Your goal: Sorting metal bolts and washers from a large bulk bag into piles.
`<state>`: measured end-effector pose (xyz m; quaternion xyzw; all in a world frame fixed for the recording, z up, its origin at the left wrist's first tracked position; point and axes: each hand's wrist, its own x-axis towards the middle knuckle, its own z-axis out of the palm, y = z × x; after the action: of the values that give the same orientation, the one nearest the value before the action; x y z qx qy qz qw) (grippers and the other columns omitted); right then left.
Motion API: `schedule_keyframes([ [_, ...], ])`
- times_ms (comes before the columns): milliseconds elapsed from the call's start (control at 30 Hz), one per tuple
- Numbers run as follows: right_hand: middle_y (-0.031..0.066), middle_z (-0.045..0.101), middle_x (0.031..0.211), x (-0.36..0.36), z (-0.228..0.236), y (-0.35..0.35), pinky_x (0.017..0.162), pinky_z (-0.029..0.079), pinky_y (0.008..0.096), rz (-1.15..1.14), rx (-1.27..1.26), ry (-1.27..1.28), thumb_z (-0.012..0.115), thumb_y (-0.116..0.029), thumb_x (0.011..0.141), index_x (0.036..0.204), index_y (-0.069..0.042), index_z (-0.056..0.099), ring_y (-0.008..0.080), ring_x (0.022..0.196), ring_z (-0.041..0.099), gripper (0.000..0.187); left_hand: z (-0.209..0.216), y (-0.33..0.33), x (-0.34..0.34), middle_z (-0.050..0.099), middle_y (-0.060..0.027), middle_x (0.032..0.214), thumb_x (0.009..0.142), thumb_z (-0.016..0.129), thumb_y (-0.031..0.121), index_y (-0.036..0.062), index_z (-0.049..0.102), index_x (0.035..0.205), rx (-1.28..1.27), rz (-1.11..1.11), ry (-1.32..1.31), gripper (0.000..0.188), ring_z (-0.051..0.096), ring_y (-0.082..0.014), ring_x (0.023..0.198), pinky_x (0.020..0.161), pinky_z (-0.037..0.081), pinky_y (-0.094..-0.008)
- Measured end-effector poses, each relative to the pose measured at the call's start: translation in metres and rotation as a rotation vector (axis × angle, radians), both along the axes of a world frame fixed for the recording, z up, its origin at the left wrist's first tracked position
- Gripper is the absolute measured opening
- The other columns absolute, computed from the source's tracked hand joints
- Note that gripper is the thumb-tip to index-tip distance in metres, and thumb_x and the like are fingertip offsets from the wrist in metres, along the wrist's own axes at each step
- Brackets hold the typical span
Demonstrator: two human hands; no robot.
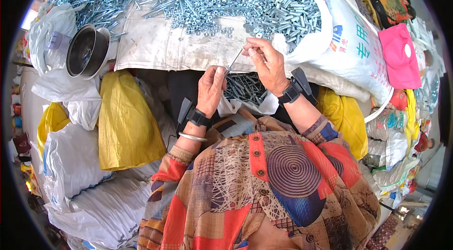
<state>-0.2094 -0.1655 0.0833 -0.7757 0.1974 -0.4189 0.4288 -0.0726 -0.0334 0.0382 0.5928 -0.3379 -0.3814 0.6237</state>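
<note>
My left hand (211, 90) pinches a thin metal bolt (235, 58) near its lower end, where a thicker sleeve-like part shows at the fingertips. The bolt slants up to the right. At its upper end are the thumb and fingertips of my right hand (270, 65), closed together; any small part between them is too small to make out. Beyond my hands, on the pale cloth-covered work surface (146, 47), lie heaps of nuts (203, 16), metal sleeves (295, 12) and long bolts (101, 9). A few washers (257, 33) lie near my right hand.
Below my hands, an open bag (245, 88) holds many dark metal pieces. A dark round pan (85, 54) sits at the left. Yellow sacks (125, 125) hang on both sides of me. A white printed sack (342, 37) and a pink cap (400, 59) are at the right.
</note>
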Motion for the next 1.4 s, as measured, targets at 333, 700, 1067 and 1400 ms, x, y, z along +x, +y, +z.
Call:
schedule_keyframes([
  [333, 0.0170, 0.062, 0.089, 0.037, -0.023, -0.089, 0.073, 0.049, 0.0444, -0.095, -0.337, 0.280, 0.056, -0.003, 0.088, 0.098, -0.003, 0.063, 0.0373, 0.082, 0.062, 0.012, 0.000, 0.002, 0.029, 0.051, 0.0078, 0.074, 0.097, 0.066, 0.023, 0.0044, 0.064, 0.124, -0.054, -0.079, 0.110, 0.033, 0.041, -0.0025, 0.063, 0.056, 0.034, -0.0200],
  [700, 0.0138, 0.067, 0.095, 0.125, -0.049, -0.094, 0.084, 0.048, 0.0463, -0.074, -0.558, 0.592, 0.058, -0.003, 0.083, 0.098, -0.005, 0.065, 0.0365, 0.094, 0.060, 0.017, -0.006, -0.001, 0.028, 0.053, 0.0042, 0.075, 0.097, 0.064, 0.019, 0.0041, 0.061, 0.127, -0.058, -0.081, 0.023, 0.034, 0.046, -0.0048, 0.067, 0.062, 0.039, -0.0208],
  [1067, 0.0105, 0.073, 0.090, 0.056, -0.002, -0.054, 0.075, 0.054, 0.0292, -0.004, 0.008, 0.217, 0.069, -0.004, 0.083, 0.108, -0.003, 0.067, 0.0166, 0.082, 0.070, 0.025, -0.017, 0.000, 0.031, 0.058, 0.0042, 0.075, 0.095, 0.068, 0.019, 0.0036, 0.066, 0.108, -0.040, 0.047, 0.150, 0.021, 0.049, -0.0041, 0.066, 0.059, 0.039, -0.0201],
  [1400, 0.0119, 0.070, 0.093, 0.020, 0.019, -0.013, 0.074, 0.054, 0.0319, 0.016, -0.303, 0.166, 0.066, 0.000, 0.086, 0.110, -0.003, 0.065, 0.0232, 0.085, 0.070, 0.025, -0.006, 0.000, 0.011, 0.053, 0.0052, 0.069, 0.095, 0.067, 0.018, 0.0042, 0.066, 0.109, -0.094, 0.046, 0.029, 0.020, 0.045, -0.0042, 0.060, 0.054, 0.037, -0.0218],
])
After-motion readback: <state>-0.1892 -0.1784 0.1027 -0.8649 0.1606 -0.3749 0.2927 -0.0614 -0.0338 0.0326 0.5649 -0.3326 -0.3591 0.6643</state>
